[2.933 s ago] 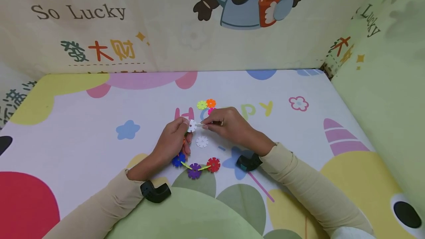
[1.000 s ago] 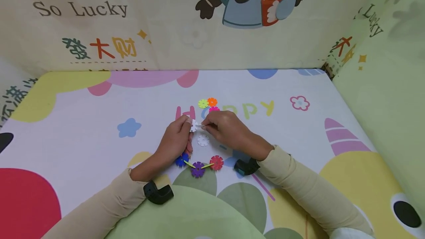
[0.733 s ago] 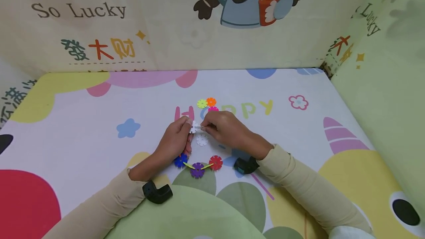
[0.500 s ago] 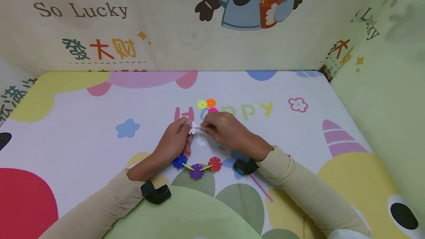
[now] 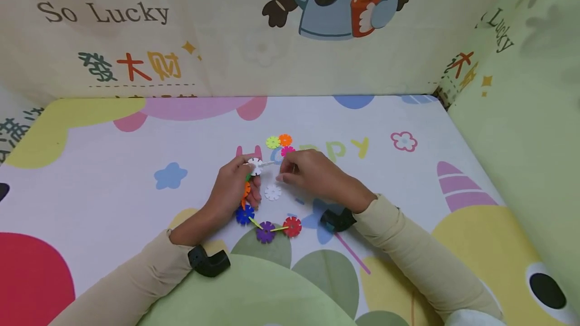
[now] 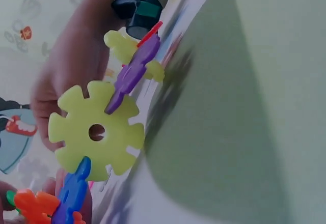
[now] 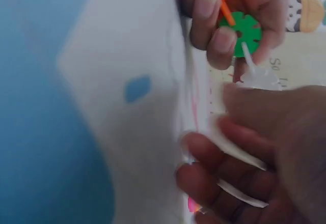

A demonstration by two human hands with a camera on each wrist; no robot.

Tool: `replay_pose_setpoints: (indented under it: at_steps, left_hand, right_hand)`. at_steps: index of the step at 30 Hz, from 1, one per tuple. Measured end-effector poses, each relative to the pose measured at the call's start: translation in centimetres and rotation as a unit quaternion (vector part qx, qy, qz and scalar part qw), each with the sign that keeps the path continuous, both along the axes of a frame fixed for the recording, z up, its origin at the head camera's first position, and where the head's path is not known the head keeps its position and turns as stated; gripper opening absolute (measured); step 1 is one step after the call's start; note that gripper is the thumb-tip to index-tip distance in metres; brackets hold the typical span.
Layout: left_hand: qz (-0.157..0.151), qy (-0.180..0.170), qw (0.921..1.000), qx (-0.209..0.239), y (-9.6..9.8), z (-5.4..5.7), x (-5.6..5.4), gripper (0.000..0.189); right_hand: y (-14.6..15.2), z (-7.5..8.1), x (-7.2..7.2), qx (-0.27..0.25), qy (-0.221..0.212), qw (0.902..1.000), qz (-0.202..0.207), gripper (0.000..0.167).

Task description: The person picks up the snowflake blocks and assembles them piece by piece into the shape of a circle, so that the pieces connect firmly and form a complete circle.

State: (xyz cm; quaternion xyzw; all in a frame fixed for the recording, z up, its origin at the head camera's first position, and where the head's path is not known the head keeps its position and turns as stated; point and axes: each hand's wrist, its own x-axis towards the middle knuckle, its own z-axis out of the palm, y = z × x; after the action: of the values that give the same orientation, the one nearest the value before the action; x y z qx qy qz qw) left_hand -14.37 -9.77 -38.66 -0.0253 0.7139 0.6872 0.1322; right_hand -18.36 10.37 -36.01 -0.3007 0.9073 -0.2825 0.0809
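My left hand pinches a chain of slotted snowflake discs by a white disc, from which another white disc sticks out edge-on to the right. Below, the chain runs through a green disc, orange discs, a blue disc, a yellow-green disc and a purple disc to a red disc. Just right of the white end is my right hand, thumb and fingers parted with nothing between them; it is blurred in the right wrist view.
A loose white disc lies on the printed tablecloth below the hands. Behind them lie a yellow-green disc, an orange disc and a pink disc. A printed curtain borders the table's far side.
The right hand has let go of the edge-on white disc and drawn slightly right. The left hand has shifted a little left and up with the chain, baring its green and orange discs.
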Motion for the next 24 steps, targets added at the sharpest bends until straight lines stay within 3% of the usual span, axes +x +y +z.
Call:
replay_pose_setpoints:
  at_steps: [4, 11, 15, 24]
  left_hand:
    - [0.001, -0.007, 0.9989, 0.047, -0.2, -0.06, -0.15, 0.038]
    - [0.015, 0.019, 0.9947, 0.1, -0.21, 0.08, -0.13, 0.033]
    - [0.025, 0.035, 0.9943, 0.097, -0.26, -0.08, -0.15, 0.026]
    - [0.044, 0.046, 0.9963, 0.058, -0.01, -0.37, -0.26, 0.043]
  right_hand:
    - [-0.08, -0.32, -0.02, 0.015, -0.046, 0.9988, -0.001, 0.014]
    - [-0.44, -0.6, 0.26, 0.017, -0.051, 0.9985, 0.016, 0.024]
    - [-0.39, -0.91, 0.29, 0.039, -0.027, 0.9979, 0.045, 0.027]
    - [0.02, -0.91, 0.21, 0.034, -0.031, 0.9971, 0.061, 0.026]
